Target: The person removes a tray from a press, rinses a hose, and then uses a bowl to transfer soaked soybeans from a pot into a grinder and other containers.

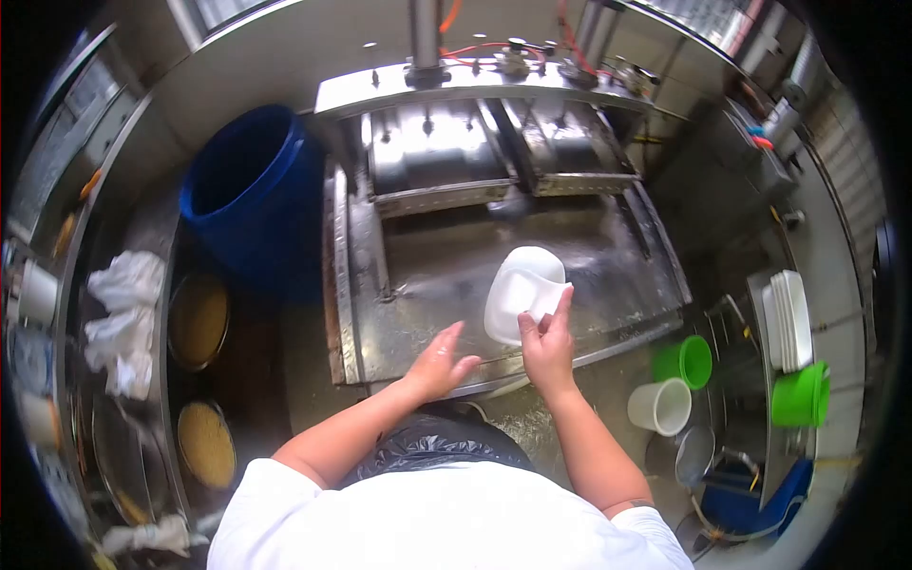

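Observation:
In my right hand [548, 353] is a white plastic scoop [513, 302] with a rounded, hollow body, gripped at its right edge between thumb and fingers. It hangs over the wet metal work table [446, 318]. My left hand [439, 366] is apart from the scoop, near the table's front edge, palm turned inward and fingers stretched out with nothing in them. At the back of the table stands a metal press frame [475, 90] with two upright cylinders and two metal plates [432, 157] beneath it.
A tall blue barrel [242, 204] stands left of the table. Two round pans of yellowish contents [207, 445] and white cloths [123, 323] lie further left. To the right are a white bucket [659, 408], green buckets [686, 362] and stacked white trays [786, 320].

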Demonstrator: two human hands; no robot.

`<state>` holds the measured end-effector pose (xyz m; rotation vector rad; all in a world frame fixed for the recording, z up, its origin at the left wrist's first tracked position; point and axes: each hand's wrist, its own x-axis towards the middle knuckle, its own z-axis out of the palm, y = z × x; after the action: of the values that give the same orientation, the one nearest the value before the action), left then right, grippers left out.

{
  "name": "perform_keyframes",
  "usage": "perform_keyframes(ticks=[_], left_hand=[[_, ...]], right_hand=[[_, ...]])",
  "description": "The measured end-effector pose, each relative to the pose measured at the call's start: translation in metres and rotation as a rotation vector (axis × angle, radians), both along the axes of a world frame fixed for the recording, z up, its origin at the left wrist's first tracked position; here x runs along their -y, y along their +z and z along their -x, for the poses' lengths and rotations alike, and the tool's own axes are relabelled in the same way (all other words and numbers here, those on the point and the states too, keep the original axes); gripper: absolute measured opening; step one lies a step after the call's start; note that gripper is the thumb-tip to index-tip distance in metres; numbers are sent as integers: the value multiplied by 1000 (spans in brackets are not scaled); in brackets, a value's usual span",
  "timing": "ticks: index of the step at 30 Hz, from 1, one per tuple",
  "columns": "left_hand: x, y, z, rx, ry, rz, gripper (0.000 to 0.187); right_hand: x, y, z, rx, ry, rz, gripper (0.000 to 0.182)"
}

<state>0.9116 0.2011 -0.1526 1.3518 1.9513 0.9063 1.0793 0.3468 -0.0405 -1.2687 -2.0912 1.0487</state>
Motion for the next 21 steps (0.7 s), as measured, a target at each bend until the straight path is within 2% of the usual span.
perform_keyframes(ticks=[1, 2, 3, 4, 5, 6, 7, 8, 9, 10, 11, 13, 14, 15, 17, 19, 21], left_hand=[[-1, 15, -7, -5, 46, 7, 90], [-2, 31, -13, -104, 59, -181, 86], [-3, 52, -17, -211, 70, -367, 83], [0, 68, -21, -147, 195, -317, 62], [6, 67, -16, -155, 227, -313, 62], [12, 64, -8, -206, 216, -312, 54], [18, 60, -3, -252, 197, -309, 47], [26, 56, -3, -203, 246, -317, 38], [34, 59, 0, -200, 250, -319, 38], [42, 67, 4, -109, 306, -263, 36], [48, 76, 7, -15, 353, -206, 35], [53, 88, 16, 32, 384, -223, 30], [56, 82, 27, 3, 389, -277, 29], [59, 80, 39, -27, 395, -334, 29], [64, 94, 60, -71, 421, -353, 27], [73, 127, 98, -229, 554, -359, 26], [71, 162, 155, -446, 645, -560, 27]], right_hand=[[8, -6, 6, -185, 55, 24, 92], [15, -10, 10, -367, 111, 56, 90], [22, -8, 12, -369, 156, 68, 90], [30, -3, 12, -359, 284, 154, 87], [36, 0, 13, -346, 402, 238, 83], [34, -1, 15, -271, 554, 180, 73], [36, -2, 17, -271, 570, 184, 73], [38, -1, 18, -274, 622, 184, 67], [40, 3, 19, -275, 669, 181, 62], [43, 6, 21, -306, 726, 309, 56], [46, 1, 26, -302, 719, 306, 56], [53, -5, 43, -278, 955, 13, 53], [58, -3, 50, -263, 943, 28, 45], [67, 2, 57, -260, 934, 17, 45], [81, 8, 66, -385, 692, 168, 40], [79, 3, 74, -379, 656, 70, 35], [70, -4, 72, -129, 692, 66, 33]])
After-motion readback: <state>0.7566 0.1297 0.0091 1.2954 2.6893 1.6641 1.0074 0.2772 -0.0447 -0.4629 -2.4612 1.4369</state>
